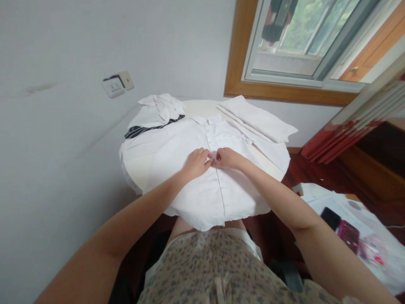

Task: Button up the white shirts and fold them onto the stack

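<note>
A white button-up shirt (186, 190) lies spread, front up, over a round table (136, 169), its collar at the far side and its hem hanging over the near edge. My left hand (198, 162) and my right hand (225, 158) meet at the middle of the button placket. Both have their fingers pinched on the placket's edge, the fingertips nearly touching. Whatever button sits between them is hidden by the fingers. Below the hands, a small button (215, 180) shows on the placket.
White folded cloth (259, 118) lies at the table's back right. A crumpled white garment (158, 109) with black striped cloth (152, 128) sits back left. A wall with a socket (114, 86) stands behind. Phones (348, 236) lie on a covered surface at right.
</note>
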The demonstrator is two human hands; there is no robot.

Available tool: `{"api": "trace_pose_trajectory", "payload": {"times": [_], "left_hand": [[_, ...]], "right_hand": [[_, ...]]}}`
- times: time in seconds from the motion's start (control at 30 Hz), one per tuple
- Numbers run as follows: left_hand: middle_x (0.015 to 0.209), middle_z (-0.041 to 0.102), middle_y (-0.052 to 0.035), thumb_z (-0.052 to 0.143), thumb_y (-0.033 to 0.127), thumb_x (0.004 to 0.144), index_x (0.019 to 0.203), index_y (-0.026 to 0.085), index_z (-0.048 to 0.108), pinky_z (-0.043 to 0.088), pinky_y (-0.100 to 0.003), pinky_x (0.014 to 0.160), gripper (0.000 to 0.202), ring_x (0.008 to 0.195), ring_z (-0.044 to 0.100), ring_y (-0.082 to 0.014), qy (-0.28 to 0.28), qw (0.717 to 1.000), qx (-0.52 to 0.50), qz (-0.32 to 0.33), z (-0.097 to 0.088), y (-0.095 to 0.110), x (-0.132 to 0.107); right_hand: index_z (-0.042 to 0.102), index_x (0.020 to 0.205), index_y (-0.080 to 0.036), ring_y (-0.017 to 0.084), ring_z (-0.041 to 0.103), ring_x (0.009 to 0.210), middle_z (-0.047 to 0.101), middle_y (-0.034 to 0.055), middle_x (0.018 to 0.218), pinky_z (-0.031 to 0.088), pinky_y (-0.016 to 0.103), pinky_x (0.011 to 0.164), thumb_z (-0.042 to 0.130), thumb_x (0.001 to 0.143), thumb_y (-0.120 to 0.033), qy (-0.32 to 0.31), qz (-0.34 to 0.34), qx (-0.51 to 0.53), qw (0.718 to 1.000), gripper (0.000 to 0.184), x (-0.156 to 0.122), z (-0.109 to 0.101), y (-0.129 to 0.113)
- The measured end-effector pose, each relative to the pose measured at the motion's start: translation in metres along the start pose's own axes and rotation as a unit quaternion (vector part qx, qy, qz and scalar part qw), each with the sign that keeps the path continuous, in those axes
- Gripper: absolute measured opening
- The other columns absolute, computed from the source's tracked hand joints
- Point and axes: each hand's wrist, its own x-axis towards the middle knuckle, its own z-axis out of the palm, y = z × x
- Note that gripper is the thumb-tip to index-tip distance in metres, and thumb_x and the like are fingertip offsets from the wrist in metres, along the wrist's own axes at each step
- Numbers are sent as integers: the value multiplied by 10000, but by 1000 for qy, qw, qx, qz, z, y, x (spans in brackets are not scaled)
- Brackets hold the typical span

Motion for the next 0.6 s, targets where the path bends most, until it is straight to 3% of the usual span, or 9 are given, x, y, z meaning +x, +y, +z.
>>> {"api": "trace_pose_trajectory", "payload": {"times": [0.17,0.3,0.4,0.6], "left_hand": [[974,636,-65,508,306,931,957,213,612,451,-354,864,142,964,591,-217,-5,1000,-2,-3,2,0,1],[1029,643,-72,525,343,931,1053,213,587,452,-362,878,189,989,594,-224,4,1000,-3,-11,4,0,1],[1019,644,-72,492,330,944,1014,212,598,455,-359,865,173,977,597,-222,-5,1000,4,-1,2,1,2],[1005,652,-82,460,280,944,994,201,610,460,-357,854,177,974,608,-224,-26,999,33,-12,-5,8,4]], "right_hand": [[753,886,-140,199,672,794,750,92,866,422,236,645,675,801,-357,-6,-7,23,1000,245,8,-1,13],[749,870,-147,136,626,690,722,18,755,399,208,626,666,781,-278,-15,5,109,994,178,10,-2,28],[733,858,-148,112,585,628,671,-19,660,384,200,611,628,794,-247,-17,-1,172,985,158,10,3,34],[706,849,-157,114,568,657,683,4,736,360,207,605,630,806,-294,36,-24,156,987,162,6,14,29]]}}
